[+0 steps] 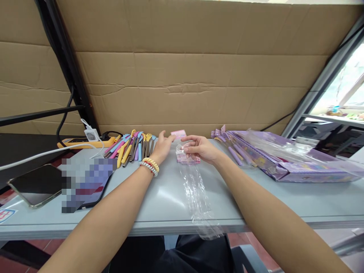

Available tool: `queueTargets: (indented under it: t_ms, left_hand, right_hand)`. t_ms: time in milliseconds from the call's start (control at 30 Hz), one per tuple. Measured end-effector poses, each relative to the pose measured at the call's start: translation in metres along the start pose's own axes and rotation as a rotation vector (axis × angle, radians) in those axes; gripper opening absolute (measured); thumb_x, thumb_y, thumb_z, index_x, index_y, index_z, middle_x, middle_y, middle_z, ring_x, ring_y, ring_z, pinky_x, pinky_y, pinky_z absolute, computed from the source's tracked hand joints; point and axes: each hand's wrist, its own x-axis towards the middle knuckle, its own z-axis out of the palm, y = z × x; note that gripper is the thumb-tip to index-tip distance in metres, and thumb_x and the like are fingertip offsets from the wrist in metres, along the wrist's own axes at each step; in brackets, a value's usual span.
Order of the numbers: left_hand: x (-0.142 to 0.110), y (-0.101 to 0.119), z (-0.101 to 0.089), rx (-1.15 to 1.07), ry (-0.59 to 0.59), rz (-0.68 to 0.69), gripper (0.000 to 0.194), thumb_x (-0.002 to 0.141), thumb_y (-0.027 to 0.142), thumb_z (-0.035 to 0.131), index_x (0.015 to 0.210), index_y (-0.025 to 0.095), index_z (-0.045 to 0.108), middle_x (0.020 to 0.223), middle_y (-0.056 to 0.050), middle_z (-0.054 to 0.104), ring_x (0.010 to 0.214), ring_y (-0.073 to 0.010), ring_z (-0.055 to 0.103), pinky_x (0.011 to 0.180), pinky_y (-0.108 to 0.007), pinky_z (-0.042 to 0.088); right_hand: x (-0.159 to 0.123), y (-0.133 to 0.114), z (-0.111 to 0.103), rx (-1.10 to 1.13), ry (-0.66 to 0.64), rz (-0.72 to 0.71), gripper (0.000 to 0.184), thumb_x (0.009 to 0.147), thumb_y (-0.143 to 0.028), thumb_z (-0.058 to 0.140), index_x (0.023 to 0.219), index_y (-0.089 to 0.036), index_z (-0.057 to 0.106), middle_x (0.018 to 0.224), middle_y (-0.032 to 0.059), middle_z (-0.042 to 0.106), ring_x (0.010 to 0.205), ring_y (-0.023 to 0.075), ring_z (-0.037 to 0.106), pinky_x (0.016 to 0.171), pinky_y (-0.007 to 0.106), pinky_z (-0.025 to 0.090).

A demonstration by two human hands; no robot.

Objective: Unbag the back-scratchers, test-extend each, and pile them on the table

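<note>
My right hand (198,148) pinches the top of a clear plastic bag (196,189) with a pink printed header (190,158). The long bag hangs down over the table's front edge. My left hand (162,147) has its fingers apart and its fingertips close to a small pink card (178,134) at the back of the table; whether they touch it I cannot tell. Just left of that hand lies a pile of slim utensils (131,148) with yellow, pink, blue and purple handles, some with fork-like tips.
On the grey table (159,204), packed purple-handled utensils (234,153) lie beside a purple box (290,170) with clear plastic in it. Left are a dark phone (36,184), a second, partly blurred phone (98,182), a yellow power strip (105,142) and a white cable (42,156). Cardboard (184,72) stands behind.
</note>
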Motion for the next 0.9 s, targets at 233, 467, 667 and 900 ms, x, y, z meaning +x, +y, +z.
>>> queueTargets:
  t_ms: [233,467,667,900]
  left_hand:
    - [-0.005,0.006,0.001,-0.139,-0.105,-0.074,0.069,0.071,0.014,0.055,0.136,0.012,0.033,0.065,0.002,0.055,0.056,-0.0108,0.052,0.056,-0.023,0.041]
    - [-0.009,0.006,0.001,-0.082,-0.274,-0.061,0.071,0.064,0.012,0.051,0.134,0.012,0.039,0.055,0.005,0.047,0.048,-0.0111,0.043,0.048,-0.024,0.034]
    - [-0.013,0.007,0.0,0.087,-0.295,0.035,0.064,0.063,0.011,0.049,0.128,0.014,0.047,0.071,-0.001,0.056,0.055,-0.0103,0.047,0.05,-0.022,0.039]
    - [-0.015,0.007,0.002,-0.027,-0.415,0.05,0.062,0.062,0.01,0.047,0.124,0.013,0.048,0.069,0.001,0.054,0.056,-0.0108,0.048,0.054,-0.022,0.041]
  right_hand:
    - [0.001,-0.001,0.007,-0.271,-0.057,0.042,0.034,0.069,-0.037,0.071,0.095,-0.016,0.062,0.064,0.0028,0.065,0.047,0.0111,0.057,0.036,0.019,0.032]
    - [0.0,0.007,-0.001,-0.741,0.228,-0.177,0.038,0.07,-0.033,0.066,0.104,-0.016,0.06,0.062,-0.0015,0.062,0.05,0.0101,0.051,0.05,0.023,0.04]
    - [-0.001,0.004,0.004,-0.953,0.174,-0.324,0.024,0.071,-0.031,0.063,0.09,-0.017,0.068,0.079,0.0031,0.067,0.06,0.011,0.054,0.059,0.024,0.04]
    - [-0.002,0.001,0.007,-0.946,0.093,-0.347,0.027,0.066,-0.019,0.061,0.092,-0.018,0.07,0.081,0.0019,0.069,0.056,0.0089,0.052,0.057,0.022,0.04]
